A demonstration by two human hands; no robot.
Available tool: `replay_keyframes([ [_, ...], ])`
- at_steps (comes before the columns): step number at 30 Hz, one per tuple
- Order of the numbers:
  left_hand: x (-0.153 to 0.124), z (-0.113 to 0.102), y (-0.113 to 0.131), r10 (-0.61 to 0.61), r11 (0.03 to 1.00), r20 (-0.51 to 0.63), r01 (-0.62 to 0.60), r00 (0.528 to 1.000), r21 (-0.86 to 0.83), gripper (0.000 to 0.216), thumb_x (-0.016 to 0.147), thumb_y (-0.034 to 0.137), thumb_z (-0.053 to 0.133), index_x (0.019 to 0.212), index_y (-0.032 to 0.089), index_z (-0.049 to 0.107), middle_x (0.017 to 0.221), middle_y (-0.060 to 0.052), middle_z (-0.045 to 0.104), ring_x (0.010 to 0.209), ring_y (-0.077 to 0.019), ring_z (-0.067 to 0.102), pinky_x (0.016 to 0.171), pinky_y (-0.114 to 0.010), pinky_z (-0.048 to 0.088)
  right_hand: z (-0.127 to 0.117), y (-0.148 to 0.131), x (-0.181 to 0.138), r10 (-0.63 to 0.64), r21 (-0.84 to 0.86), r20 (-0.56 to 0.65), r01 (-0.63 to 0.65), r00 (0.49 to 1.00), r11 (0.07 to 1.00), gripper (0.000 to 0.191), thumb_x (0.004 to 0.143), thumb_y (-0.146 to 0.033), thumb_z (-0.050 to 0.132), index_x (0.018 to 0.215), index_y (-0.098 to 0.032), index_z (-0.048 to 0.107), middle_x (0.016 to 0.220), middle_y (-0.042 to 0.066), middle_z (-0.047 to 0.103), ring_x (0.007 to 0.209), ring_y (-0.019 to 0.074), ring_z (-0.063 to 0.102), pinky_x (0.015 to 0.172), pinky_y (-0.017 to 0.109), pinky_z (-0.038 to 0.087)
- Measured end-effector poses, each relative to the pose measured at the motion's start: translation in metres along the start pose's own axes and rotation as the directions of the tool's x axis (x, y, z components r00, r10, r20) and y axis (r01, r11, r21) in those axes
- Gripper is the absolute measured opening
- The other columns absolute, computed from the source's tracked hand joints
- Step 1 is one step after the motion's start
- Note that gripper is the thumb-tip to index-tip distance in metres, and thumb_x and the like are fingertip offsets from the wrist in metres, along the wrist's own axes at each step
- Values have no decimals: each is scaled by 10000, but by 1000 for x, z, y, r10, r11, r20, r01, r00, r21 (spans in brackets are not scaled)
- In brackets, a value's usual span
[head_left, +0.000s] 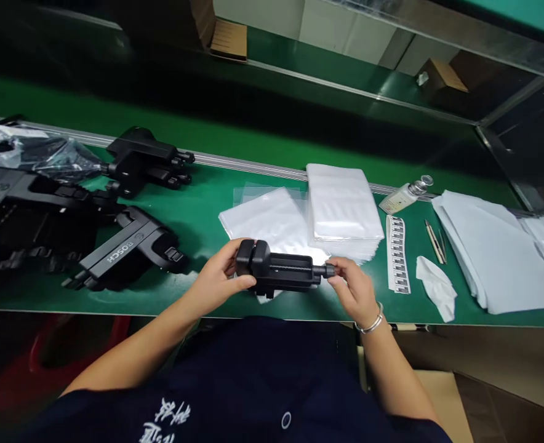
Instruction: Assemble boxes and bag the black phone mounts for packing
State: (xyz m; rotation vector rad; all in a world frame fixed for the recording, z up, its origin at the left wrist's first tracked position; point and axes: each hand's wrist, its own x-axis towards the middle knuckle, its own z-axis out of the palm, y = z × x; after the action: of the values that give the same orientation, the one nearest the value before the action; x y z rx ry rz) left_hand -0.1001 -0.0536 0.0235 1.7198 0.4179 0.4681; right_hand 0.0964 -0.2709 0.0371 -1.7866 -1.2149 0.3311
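A black plastic clamp part [279,272] is held level just above the front edge of the green table [198,209]. My left hand [216,280] is closed around its thick left end. My right hand [352,289], with a silver bracelet on the wrist, pinches the small knob at its right end. Under and behind the part lie clear plastic bags [272,218] and a neat stack of bags [343,206].
Several more black parts, one marked BOSCH [124,246], lie at the left, some in a plastic bag [27,151]. To the right are a label strip [397,253], a small bottle [404,195], tweezers [434,241], a crumpled tissue [436,286] and white sheets [493,255].
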Motion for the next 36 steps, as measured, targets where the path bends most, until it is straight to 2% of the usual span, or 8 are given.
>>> replay_keyframes([
  [3, -3, -4, 4, 386, 864, 123, -405, 914, 299, 489, 807, 306, 710, 1260, 250, 537, 1178, -86, 667, 1069, -238, 650, 915, -369, 540, 7, 8, 6, 377, 384, 188, -421, 907, 822, 337, 870, -521, 558, 947, -197, 612, 671, -9, 555, 573, 131, 519, 640, 329, 540],
  [7, -4, -5, 3, 620, 559, 377, -725, 688, 404, 443, 873, 157, 581, 1295, 275, 519, 1237, -95, 655, 1187, -230, 601, 1057, -446, 445, 15, 18, 8, 498, 536, 441, -664, 746, 520, 408, 779, -590, 636, 790, -185, 586, 560, -67, 422, 472, 77, 377, 675, 361, 566],
  [10, -4, -1, 3, 495, 705, 249, -552, 832, 445, 447, 830, 242, 655, 1259, 247, 530, 1184, -94, 673, 1094, -232, 647, 953, -380, 523, 17, 17, 2, 466, 511, 273, -537, 842, 671, 396, 828, -586, 579, 879, -194, 607, 702, 0, 560, 619, 130, 533, 720, 349, 549],
  [13, -3, 4, 4, 148, 913, -1, -136, 989, 385, 477, 782, 384, 679, 1205, 206, 548, 1114, -81, 681, 989, -249, 672, 842, -360, 561, 14, 13, -4, 335, 327, 35, -327, 942, 887, 354, 835, -487, 618, 1078, -229, 616, 933, 52, 638, 822, 181, 601, 778, 342, 522],
  [15, -3, 6, 5, 1, 954, -50, 14, 999, 299, 513, 751, 440, 682, 1184, 195, 555, 1085, -76, 680, 959, -259, 672, 814, -366, 561, 11, 11, -5, 280, 222, -13, -271, 960, 937, 294, 838, -436, 622, 1045, -228, 636, 872, 38, 647, 772, 176, 598, 731, 322, 507],
  [21, -1, 7, 6, 11, 976, -43, -1, 999, 220, 576, 608, 437, 813, 1098, 230, 591, 1089, -64, 673, 983, -269, 642, 871, -379, 517, 10, 15, -3, 307, 215, 7, -301, 952, 929, 295, 896, -469, 531, 830, -198, 628, 665, -9, 583, 617, 140, 537, 587, 267, 427],
  [28, 15, 21, -4, -217, 932, -80, 182, 973, -315, 503, 704, 532, 747, 1026, 170, 612, 966, -59, 673, 926, -215, 621, 793, -293, 480, 20, 18, -5, 254, 326, -32, -230, 967, 917, 385, 929, -525, 479, 1073, -221, 667, 977, 58, 690, 916, 209, 639, 833, 349, 497],
  [36, 25, 29, -6, -277, 848, -50, 220, 960, -482, 520, 651, 512, 809, 964, 146, 613, 883, -47, 681, 849, -184, 618, 765, -268, 468, 41, 26, -6, 319, 422, -115, -244, 941, 873, 262, 824, -445, 666, 953, -222, 709, 1027, 59, 681, 999, 224, 610, 933, 387, 454],
])
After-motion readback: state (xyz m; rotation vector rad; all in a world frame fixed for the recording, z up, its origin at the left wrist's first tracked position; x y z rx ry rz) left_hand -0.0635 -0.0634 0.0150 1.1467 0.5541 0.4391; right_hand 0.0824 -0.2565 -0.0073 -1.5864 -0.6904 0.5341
